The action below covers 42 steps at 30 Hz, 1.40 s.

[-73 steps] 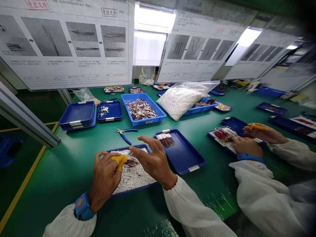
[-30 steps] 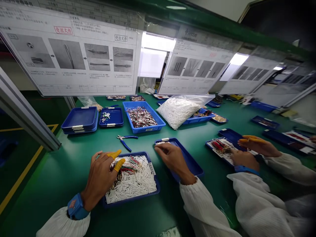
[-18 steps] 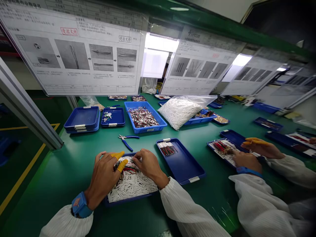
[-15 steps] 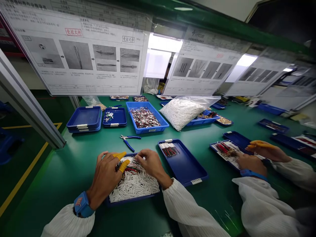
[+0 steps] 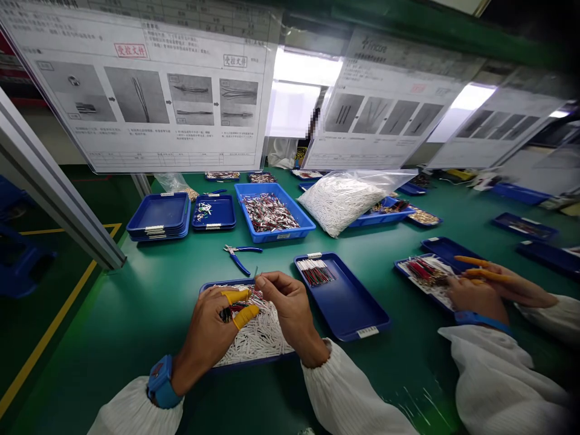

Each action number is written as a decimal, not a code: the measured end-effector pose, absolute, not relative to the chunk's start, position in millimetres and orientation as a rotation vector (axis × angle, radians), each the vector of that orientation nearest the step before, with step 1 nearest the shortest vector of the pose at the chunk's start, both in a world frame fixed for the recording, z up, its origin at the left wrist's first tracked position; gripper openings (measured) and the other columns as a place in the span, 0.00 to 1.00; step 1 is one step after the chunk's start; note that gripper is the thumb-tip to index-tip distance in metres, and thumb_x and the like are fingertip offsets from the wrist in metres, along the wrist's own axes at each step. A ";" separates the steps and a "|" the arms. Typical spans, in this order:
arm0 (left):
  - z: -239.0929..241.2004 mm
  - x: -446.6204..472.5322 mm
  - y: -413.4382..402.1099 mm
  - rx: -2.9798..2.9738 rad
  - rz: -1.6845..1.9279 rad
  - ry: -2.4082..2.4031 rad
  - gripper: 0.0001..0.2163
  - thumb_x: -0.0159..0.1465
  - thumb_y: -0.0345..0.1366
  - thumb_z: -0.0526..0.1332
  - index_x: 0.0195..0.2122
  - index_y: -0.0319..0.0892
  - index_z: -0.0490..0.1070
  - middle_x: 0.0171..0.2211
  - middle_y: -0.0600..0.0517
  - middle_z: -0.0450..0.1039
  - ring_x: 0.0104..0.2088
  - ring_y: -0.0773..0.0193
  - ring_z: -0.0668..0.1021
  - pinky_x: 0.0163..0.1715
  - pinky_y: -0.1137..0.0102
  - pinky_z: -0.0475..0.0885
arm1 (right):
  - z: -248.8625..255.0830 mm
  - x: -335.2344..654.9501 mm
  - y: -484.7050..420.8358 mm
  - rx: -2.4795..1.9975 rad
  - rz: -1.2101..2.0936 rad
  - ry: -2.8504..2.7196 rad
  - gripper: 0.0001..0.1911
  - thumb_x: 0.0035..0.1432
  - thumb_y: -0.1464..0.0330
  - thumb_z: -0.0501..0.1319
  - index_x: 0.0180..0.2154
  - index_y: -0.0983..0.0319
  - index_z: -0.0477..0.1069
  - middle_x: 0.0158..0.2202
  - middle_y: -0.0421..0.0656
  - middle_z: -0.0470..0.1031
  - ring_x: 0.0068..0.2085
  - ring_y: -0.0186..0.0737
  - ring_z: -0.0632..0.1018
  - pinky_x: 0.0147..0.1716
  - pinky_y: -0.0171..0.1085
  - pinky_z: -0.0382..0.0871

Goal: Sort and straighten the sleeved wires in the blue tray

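Observation:
In the head view my left hand [image 5: 212, 323], with yellow finger cots on thumb and index finger, curls around a bundle of thin red and dark wires [image 5: 236, 308]. The bundle is partly hidden by the fingers. Just to its right, my right hand [image 5: 287, 305] pinches a thin grey piece [image 5: 256, 272], perhaps a wire, whose end sticks up past the fingertips. Both hands are over a blue tray [image 5: 254, 365] filled with short white tubes [image 5: 258, 338]. To the right, another blue tray [image 5: 347, 302] holds a neat row of red and black wires with white ends [image 5: 317, 273].
Blue-handled cutters [image 5: 240, 257] lie open behind my tray. Farther back are stacked blue trays [image 5: 158, 217], a bin of wire pieces [image 5: 269, 211] and a bag of white tubes [image 5: 342, 199]. At right, a co-worker's hands [image 5: 493, 290] work over another tray. Instruction sheets [image 5: 149, 139] hang ahead.
My right hand has drawn back slightly from the bundle and turned, and the thin piece now shows upright in its fingertips. My left hand has shifted slightly right and lower.

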<state>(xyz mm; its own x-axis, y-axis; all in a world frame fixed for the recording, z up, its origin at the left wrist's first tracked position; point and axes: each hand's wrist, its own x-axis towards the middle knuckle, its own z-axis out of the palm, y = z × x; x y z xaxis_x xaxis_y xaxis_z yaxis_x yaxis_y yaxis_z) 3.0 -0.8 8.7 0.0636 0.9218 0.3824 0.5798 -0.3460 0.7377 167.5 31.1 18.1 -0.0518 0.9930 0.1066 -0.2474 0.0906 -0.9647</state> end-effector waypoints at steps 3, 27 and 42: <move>9.4 4.8 -1.2 1.750 1.280 1.408 0.08 0.62 0.41 0.66 0.38 0.49 0.84 0.37 0.49 0.84 0.40 0.53 0.83 0.38 0.60 0.80 | 20.8 162.6 25.9 -0.882 1.324 -1.134 0.11 0.52 0.59 0.73 0.31 0.60 0.80 0.28 0.39 0.76 0.30 0.37 0.72 0.32 0.37 0.68; 3.4 9.6 -7.8 1.665 1.393 1.398 0.03 0.59 0.38 0.69 0.32 0.46 0.82 0.35 0.50 0.80 0.36 0.59 0.81 0.37 0.65 0.78 | 17.2 166.5 26.9 -0.793 1.216 -1.008 0.11 0.57 0.61 0.71 0.29 0.60 0.75 0.28 0.37 0.69 0.32 0.35 0.68 0.34 0.35 0.66; 8.9 -6.1 3.6 1.834 1.217 1.627 0.04 0.57 0.37 0.68 0.30 0.47 0.83 0.36 0.49 0.82 0.41 0.52 0.81 0.43 0.56 0.75 | 25.7 198.8 37.8 -0.975 0.971 -1.225 0.08 0.59 0.62 0.69 0.32 0.59 0.77 0.29 0.39 0.75 0.33 0.38 0.73 0.36 0.37 0.67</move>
